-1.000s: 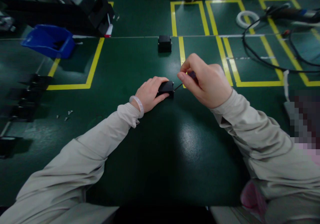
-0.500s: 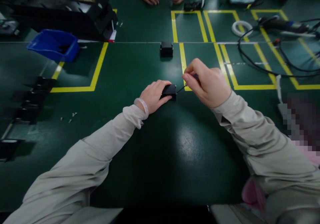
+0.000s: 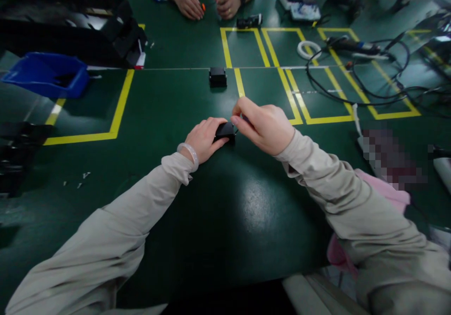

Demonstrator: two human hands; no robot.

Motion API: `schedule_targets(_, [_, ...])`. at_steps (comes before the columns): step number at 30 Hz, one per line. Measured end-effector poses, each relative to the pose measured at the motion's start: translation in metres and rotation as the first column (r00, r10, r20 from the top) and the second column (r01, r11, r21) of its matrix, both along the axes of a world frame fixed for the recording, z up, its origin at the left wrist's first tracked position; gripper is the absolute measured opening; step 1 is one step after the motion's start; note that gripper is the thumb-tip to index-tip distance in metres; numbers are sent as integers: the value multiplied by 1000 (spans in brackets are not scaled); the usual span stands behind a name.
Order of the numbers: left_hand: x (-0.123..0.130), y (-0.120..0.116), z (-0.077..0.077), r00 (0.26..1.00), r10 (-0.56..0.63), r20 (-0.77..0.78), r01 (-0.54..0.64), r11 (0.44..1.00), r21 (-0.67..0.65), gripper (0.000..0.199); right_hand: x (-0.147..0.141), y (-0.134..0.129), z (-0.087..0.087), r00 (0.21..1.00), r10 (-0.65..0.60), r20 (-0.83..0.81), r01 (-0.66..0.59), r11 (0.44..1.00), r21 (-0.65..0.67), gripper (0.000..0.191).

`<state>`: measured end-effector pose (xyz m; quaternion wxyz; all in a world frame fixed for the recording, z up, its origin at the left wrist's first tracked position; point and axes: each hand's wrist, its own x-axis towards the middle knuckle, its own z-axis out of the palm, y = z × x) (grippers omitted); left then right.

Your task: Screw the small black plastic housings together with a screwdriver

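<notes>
My left hand [image 3: 205,140] is closed around a small black box [image 3: 224,130], holding it on the green table. Pinched in the fingers of my right hand [image 3: 264,125] is a screwdriver [image 3: 237,130]; most of its handle is hidden by the fingers. Its thin shaft points left to the right end of the box, and whether the tip sits in a screw is too small to tell. Farther back on the table stands a second black box [image 3: 218,77] of like shape. Several small screws [image 3: 80,185] lie loose at the left.
A blue bin [image 3: 47,75] and a black rack [image 3: 66,28] stand at the back left. Black cables [image 3: 355,101] and a white tape roll [image 3: 309,50] lie to the right. Across the table rest a co-worker's hands [image 3: 190,4]. Pink cloth [image 3: 384,190] is near my right forearm.
The view has swung right, so table items appear farther left. My right hand has come closer to the held box with the screwdriver. My left hand keeps its grip.
</notes>
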<state>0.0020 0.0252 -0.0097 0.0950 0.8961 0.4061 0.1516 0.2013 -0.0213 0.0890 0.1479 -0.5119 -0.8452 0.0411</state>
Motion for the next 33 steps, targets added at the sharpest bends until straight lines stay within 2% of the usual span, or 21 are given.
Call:
schedule_targets(4, [0, 0, 0, 1000, -3, 1, 3, 1000, 4, 44, 0, 1, -3, 999, 15, -50, -15, 1000, 9, 38])
schedule_targets(13, [-1, 2, -5, 1000, -9, 29, 9, 1000, 22, 46, 5, 6, -1, 999, 29, -33, -29, 1000, -1, 42])
schedule_targets(22, [1, -2, 3, 999, -7, 50, 9, 999, -41, 44, 8, 11, -5, 995, -93, -40, 94, 995, 36, 33])
schedule_targets(33, [1, -3, 5, 998, 0, 59, 3, 998, -59, 42, 14, 13, -5, 995, -95, -22, 97, 993, 70, 37])
